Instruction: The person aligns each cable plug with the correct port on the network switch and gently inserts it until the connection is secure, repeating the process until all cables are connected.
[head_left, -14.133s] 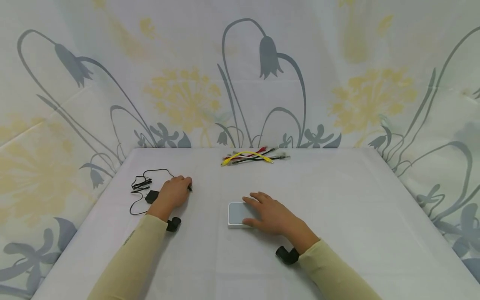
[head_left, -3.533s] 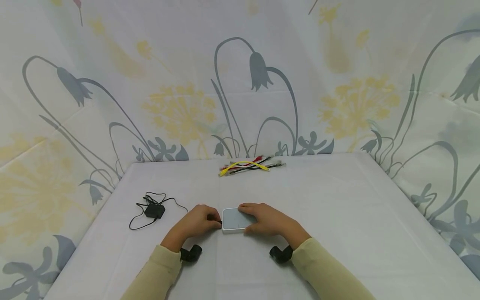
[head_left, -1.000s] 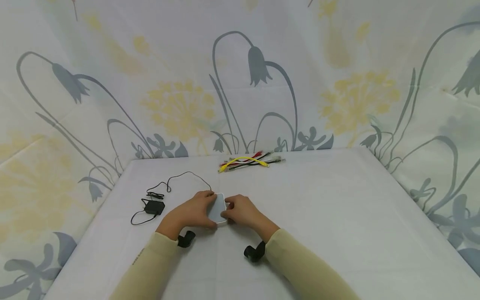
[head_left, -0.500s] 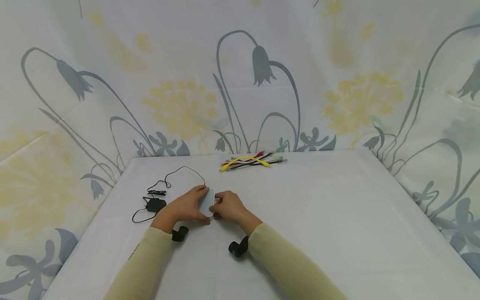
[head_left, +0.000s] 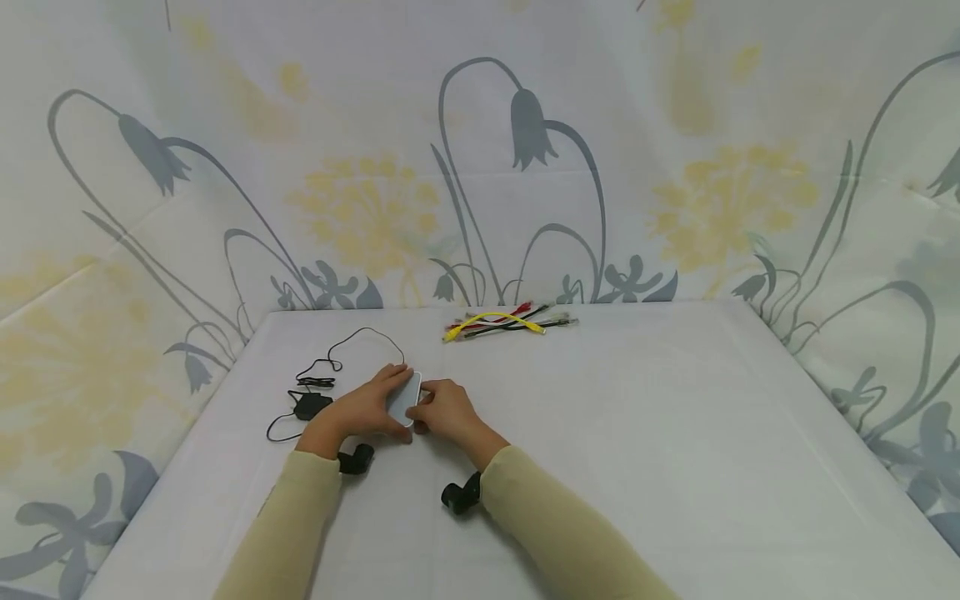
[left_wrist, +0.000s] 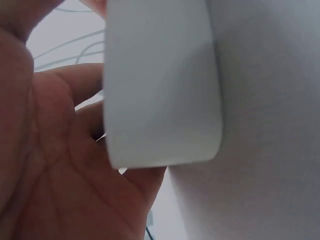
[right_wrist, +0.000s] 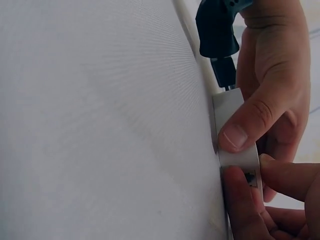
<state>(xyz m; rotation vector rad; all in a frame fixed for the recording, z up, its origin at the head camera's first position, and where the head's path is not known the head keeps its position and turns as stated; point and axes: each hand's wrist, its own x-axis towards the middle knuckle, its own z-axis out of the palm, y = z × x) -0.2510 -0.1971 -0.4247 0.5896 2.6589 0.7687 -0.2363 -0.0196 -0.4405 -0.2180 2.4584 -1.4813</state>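
A small white router (head_left: 403, 402) with a grey top lies on the table left of centre in the head view, turned with its long side away from me. My left hand (head_left: 365, 410) grips it by its two ends, thumb at the near end and fingers at the far end. My right hand (head_left: 447, 412) pinches its right side with thumb and forefinger. In the right wrist view, a socket (right_wrist: 251, 178) shows between these fingertips. The thin cord of a black power adapter (head_left: 311, 406) runs to the router's far end, where my left fingers hide its plug.
Several short cables (head_left: 495, 323), one yellow, lie in a bunch at the table's back edge. A black wrist camera (head_left: 356, 458) sits on the left wrist and another camera (head_left: 461, 494) on the right. A flowered curtain (head_left: 630, 167) hangs round the white table (head_left: 660, 450).
Earlier my left hand held the adapter's plug and brought it to the router's left side. Since then the router has turned, and both hands have shifted left with it.
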